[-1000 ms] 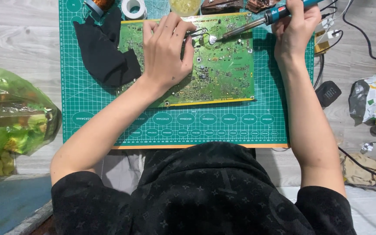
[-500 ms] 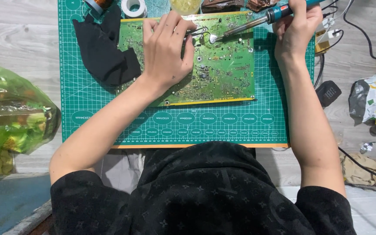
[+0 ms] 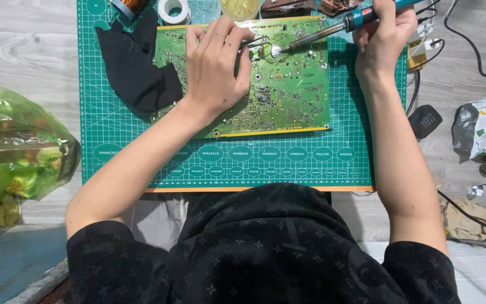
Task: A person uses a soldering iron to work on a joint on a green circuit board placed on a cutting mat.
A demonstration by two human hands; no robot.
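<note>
left hand (image 3: 216, 70) pinning green circuit board (image 3: 288, 95), right hand (image 3: 385, 35) gripping soldering iron (image 3: 324, 32)

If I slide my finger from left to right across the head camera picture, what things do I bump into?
Green plastic bag → black cloth → left hand on the circuit board → soldering iron → right hand → small black box → crumpled packet.

A small repair workshop: a green circuit board (image 3: 265, 79) lies on a cutting mat (image 3: 226, 163), beside a soldering iron (image 3: 333, 28) and wires (image 3: 468, 50).
</note>
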